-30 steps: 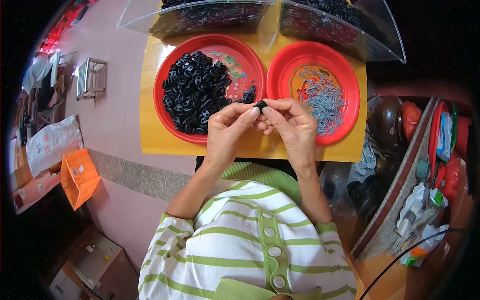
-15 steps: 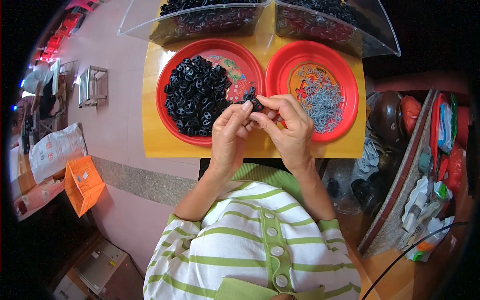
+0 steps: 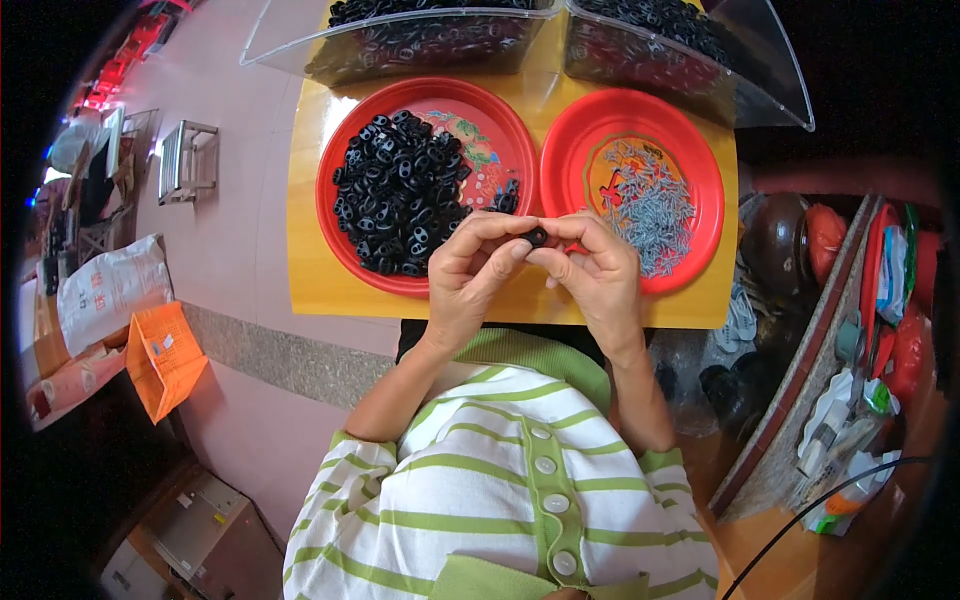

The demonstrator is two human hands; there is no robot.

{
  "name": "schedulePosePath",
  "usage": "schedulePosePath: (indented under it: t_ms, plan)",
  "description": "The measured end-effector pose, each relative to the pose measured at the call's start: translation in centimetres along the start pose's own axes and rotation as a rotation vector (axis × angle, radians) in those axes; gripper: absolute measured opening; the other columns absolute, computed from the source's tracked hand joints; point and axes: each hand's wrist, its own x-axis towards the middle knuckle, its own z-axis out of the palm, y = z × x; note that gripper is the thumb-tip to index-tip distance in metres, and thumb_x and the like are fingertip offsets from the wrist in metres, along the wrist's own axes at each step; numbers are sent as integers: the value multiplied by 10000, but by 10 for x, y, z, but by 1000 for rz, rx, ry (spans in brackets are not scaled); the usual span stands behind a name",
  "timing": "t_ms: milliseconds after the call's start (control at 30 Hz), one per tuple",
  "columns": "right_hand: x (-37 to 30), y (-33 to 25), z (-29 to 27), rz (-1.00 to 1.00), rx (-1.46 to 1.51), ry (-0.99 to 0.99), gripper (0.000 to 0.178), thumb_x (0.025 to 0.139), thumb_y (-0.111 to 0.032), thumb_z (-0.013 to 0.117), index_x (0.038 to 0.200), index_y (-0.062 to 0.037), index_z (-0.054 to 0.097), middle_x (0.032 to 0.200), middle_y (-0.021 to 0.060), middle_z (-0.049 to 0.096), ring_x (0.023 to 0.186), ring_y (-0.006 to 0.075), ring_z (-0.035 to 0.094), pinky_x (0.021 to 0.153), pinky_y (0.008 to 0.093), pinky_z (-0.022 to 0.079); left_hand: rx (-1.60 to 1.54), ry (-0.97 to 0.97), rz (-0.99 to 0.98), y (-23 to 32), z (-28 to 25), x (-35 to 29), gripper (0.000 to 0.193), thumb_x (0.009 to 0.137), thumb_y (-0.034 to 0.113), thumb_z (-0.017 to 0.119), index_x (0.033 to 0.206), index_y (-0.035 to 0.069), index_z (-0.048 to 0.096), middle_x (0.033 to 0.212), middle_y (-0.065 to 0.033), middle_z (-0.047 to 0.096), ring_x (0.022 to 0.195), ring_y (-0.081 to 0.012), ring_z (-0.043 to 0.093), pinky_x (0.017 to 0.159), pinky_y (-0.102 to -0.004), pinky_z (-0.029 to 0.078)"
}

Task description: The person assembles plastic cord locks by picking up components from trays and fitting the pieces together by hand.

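Observation:
Between the fingertips of both hands is a small black plastic piece [image 3: 537, 237] with a round hole. My left hand [image 3: 472, 280] pinches it from the left with thumb and forefinger. From the right, my right hand [image 3: 600, 280] closes thumb and forefinger on it; the other fingers are curled and partly hidden. Just beyond the left hand, a red plate [image 3: 326, 225] carries a heap of similar black two-holed pieces [image 3: 395, 190], with a small cluster at its right side. Another red plate [image 3: 710, 190], beyond the right hand, holds many small grey screw-like pins [image 3: 655, 225].
Two clear bins [image 3: 420, 50] of black pieces stand at the table's far edge. The plates rest on a yellow tabletop [image 3: 370, 308]. To the right is a ledge [image 3: 790, 380] with bags and a black cable [image 3: 800, 515]. An orange bag [image 3: 165, 360] is at left.
Both hands have come slightly closer to me, away from the small cluster on the left plate. The black piece now shows between both sets of fingertips. The view has shifted slightly.

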Motion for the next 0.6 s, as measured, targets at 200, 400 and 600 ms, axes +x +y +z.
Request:
schedulePosePath:
  t_ms: [200,400,600]
  plan:
    - [-2,5,-3,-35,-129,-27,181,816,-79,668,942,19,581,800,47,556,584,73,527,507,213,435,-47,14,-41,-7,3,-1,198,866,8,584,1061,-18,609,984,-52,564,832,-71,556,712,-181,459]
    - [-1,8,1,-10,-94,-7,153,829,-74,655,920,20,576,780,51,557,557,77,527,487,225,427,-12,31,-28,-8,3,0,158,871,3,575,1023,-21,610,943,-64,578,750,-75,563,667,-185,463]
    - [3,6,3,30,-16,-32,104,835,-28,639,916,9,584,790,38,570,574,60,531,495,206,434,1,45,-68,-5,1,0,174,870,7,573,1039,-15,608,898,-73,601,740,-92,563,666,-194,457]
